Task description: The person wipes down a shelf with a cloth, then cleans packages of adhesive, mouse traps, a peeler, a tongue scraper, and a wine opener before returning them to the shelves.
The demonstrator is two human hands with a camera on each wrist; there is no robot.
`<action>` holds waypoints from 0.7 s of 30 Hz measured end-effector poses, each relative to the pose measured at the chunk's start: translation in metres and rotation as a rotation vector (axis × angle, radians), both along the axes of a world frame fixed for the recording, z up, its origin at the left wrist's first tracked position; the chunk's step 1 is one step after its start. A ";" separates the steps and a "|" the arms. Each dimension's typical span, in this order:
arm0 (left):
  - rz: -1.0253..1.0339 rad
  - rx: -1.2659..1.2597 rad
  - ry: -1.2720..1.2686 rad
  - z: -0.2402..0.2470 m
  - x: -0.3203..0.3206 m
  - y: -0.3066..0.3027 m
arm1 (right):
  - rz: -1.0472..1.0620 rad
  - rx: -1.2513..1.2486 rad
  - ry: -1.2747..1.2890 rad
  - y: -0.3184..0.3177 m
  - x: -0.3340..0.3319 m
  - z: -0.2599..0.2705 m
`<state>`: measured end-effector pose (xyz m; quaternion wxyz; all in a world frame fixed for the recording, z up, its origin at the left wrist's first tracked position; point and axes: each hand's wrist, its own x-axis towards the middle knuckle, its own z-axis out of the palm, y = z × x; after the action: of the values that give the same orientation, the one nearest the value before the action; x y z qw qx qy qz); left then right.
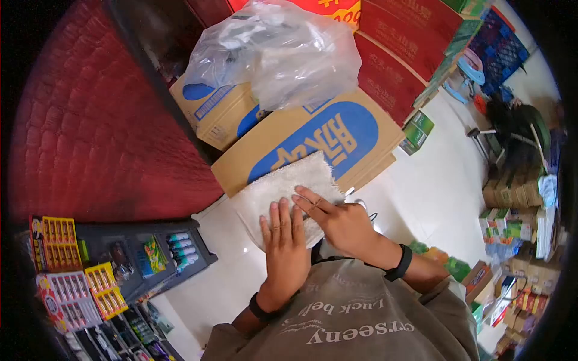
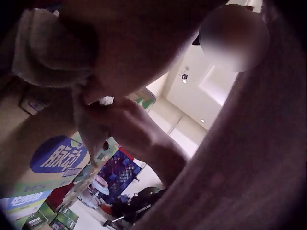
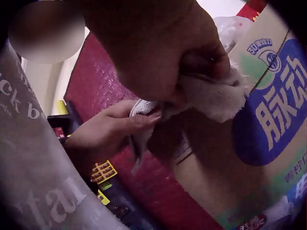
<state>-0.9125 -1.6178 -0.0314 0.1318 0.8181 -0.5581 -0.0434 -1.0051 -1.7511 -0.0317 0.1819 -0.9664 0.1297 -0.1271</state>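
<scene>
Over the white floor (image 1: 418, 198) and overlapping the near edge of the big blue-ovalled carton (image 1: 337, 129) in the head view, the pale cloth (image 1: 295, 177) is held between both hands, so a loosened hold could probably drop it to the floor, and uneven pulling might bunch it or catch its frayed edge. The right grip (image 1: 348, 227) is clamped on the cloth, curled digits pinching a fold; the left grip (image 1: 286, 256) also pinches it, fingers laid nearly straight on top, thumb seemingly beneath, only fabric between.
</scene>
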 end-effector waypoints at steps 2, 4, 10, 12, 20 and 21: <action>0.027 0.034 0.016 0.000 -0.009 -0.021 | 0.027 0.013 0.001 -0.026 -0.008 -0.001; 0.029 -0.018 0.024 -0.001 -0.023 -0.053 | 0.032 0.000 -0.014 -0.056 -0.022 -0.007; 0.029 -0.112 0.075 -0.006 -0.073 -0.134 | -0.035 0.029 -0.017 -0.132 -0.071 -0.005; 0.046 -0.130 0.075 -0.007 -0.082 -0.137 | -0.029 0.074 -0.033 -0.134 -0.079 -0.007; 0.234 -0.072 -0.020 -0.012 -0.073 -0.067 | 0.127 0.222 -0.149 -0.077 -0.049 -0.027; 0.289 -0.075 -0.006 -0.009 -0.070 -0.056 | 0.170 0.223 -0.119 -0.069 -0.040 -0.025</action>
<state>-0.9822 -1.6740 -0.0402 0.1654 0.8845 -0.4363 -0.0008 -1.0452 -1.8205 -0.0568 0.3058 -0.9384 0.0497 -0.1531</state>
